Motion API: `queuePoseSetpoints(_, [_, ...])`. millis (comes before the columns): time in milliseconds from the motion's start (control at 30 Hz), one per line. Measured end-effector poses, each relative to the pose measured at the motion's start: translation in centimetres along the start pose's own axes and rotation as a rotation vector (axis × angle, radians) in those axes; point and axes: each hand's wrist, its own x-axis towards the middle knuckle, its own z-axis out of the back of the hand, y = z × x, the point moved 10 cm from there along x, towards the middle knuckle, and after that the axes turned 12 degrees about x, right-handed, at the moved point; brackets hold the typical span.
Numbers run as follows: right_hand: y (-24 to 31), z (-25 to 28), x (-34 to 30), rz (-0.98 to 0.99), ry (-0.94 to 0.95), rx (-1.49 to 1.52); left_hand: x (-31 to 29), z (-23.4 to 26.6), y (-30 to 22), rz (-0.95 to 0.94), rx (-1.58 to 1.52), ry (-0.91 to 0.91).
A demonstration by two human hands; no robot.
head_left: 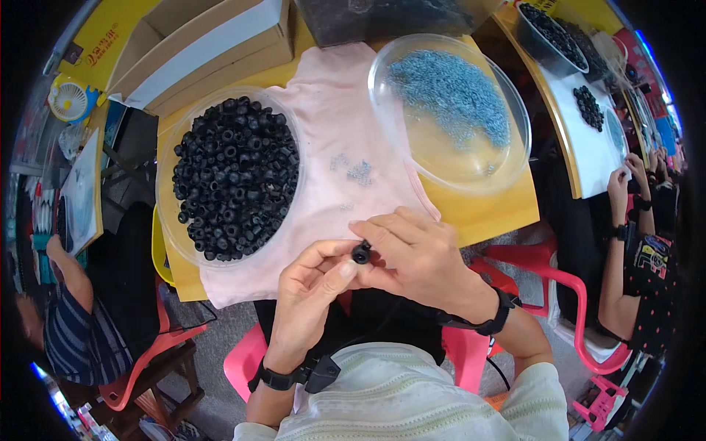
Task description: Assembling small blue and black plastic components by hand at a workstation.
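Observation:
In front of my body both hands meet over the near edge of a pink cloth (334, 95). Between their fingertips is a small black round part (360, 254) with a hollow centre. My left hand (316, 283) pinches it from the left with thumb and fingers. From the right, the fingers of my right hand (415, 257) close on the same part, hiding some of it. Left of the hands stands a clear round tub (163, 202) full of similar black parts (235, 176). A few tiny light-blue pieces (359, 173) lie loose on the cloth beyond my fingers.
A second clear tub (448, 180), at the back right, holds many tiny blue pieces (456, 88). An open cardboard box (213, 55) sits at the far left of the yellow table (489, 209). People work at tables on both sides; pink chairs (581, 294) stand close by.

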Motion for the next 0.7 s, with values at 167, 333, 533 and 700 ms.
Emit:
queuePoseSetpoints(167, [1.3,-0.7,-1.2,0.026,0.014,-0.114,-0.3,0.6,-0.1,-0.069,0.072,-0.013])
queuePoseSetpoints(333, [1.2,-1.6,-1.8,-0.052,0.106,-0.167,-0.4,1.5,-0.7,-0.148,0.207,-0.093])
queuePoseSetpoints(533, [1.0,-0.9,-2.1,-0.003,0.038,-0.221,-0.3,1.1,-0.9,-0.174,0.326,-0.107])
queuePoseSetpoints(700, [-0.7,0.0,-2.9,-0.020,-0.048,-0.140,0.1,1.2,-0.7,-0.204,0.454,-0.124])
